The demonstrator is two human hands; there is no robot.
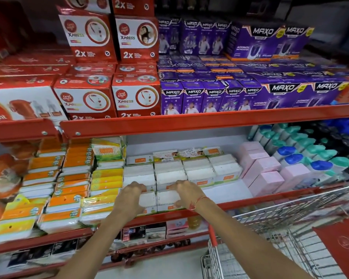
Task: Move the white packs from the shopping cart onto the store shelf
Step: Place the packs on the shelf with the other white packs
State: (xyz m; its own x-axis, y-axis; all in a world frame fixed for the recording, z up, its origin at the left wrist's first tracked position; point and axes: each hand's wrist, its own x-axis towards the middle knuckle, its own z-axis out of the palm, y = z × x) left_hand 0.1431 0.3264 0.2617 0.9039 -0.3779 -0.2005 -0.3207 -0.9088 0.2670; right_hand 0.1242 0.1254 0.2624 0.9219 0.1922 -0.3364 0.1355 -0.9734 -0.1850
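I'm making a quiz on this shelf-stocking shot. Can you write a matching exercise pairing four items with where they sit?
Items:
1. purple boxes
2. pink boxes
3. orange packs
4. shopping cart

Places:
A. left of the white packs
B. upper shelf, right of the red boxes
C. on the floor, lower right
D. right of the white packs

Pairs: 1-B, 2-D, 3-A, 4-C

White packs [167,200] with orange labels sit on a red shelf [240,201]; orange and yellow packs [69,190] left, pale pink boxes [264,174] right, purple boxes [191,97] above.
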